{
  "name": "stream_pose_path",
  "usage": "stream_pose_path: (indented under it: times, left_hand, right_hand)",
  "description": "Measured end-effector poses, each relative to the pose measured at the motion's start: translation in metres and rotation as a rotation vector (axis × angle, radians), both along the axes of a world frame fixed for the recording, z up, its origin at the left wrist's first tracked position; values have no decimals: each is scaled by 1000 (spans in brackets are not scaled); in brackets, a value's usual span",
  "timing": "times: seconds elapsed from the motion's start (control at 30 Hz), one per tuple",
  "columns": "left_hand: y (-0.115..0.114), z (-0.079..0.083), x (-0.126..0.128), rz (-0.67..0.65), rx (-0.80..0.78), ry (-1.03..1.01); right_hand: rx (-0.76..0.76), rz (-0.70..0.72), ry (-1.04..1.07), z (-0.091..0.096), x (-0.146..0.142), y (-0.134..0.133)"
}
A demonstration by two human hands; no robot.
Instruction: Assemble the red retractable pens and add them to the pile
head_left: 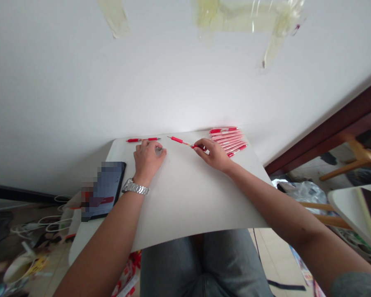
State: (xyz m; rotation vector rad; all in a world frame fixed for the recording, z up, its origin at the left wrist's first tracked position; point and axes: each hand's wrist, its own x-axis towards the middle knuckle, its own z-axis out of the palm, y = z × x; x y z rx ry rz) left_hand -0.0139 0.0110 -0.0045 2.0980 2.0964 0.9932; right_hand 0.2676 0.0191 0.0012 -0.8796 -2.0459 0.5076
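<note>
My right hand (212, 153) grips the rear end of a red pen (181, 141) between thumb and fingers. The pen's tip points left and slightly away from me, above the white table. To the left, my left hand (149, 159) has its fingers curled toward the thumb. A small greyish, see-through bit shows in that grasp, too small to name. Just beyond the left fingers lies another red pen (132, 140), its tip to the right; the hand partly covers it. Several red pens in clear wrappers (227, 138) lie side by side behind my right hand.
A tablet (103, 192) lies on the left side of the white table (185, 206), close to my left forearm. The wall (173, 82) rises directly behind the table's far edge. Cables (49, 222) hang at the left, and a chair (352, 161) stands at the right.
</note>
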Motion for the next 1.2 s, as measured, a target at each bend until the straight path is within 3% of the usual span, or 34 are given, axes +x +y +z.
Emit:
stream_pose_path:
  times: [0.63, 1.0, 1.2]
  left_hand:
    - [-2, 6, 4, 38, -50, 78]
    - [2, 6, 3, -140, 189, -183]
    - [0, 7, 4, -191, 175, -342]
  right_hand:
    - [14, 6, -5, -1, 0, 0]
    - [18, 4, -4, 0, 1, 0]
    - [9, -18, -11, -1, 1, 1]
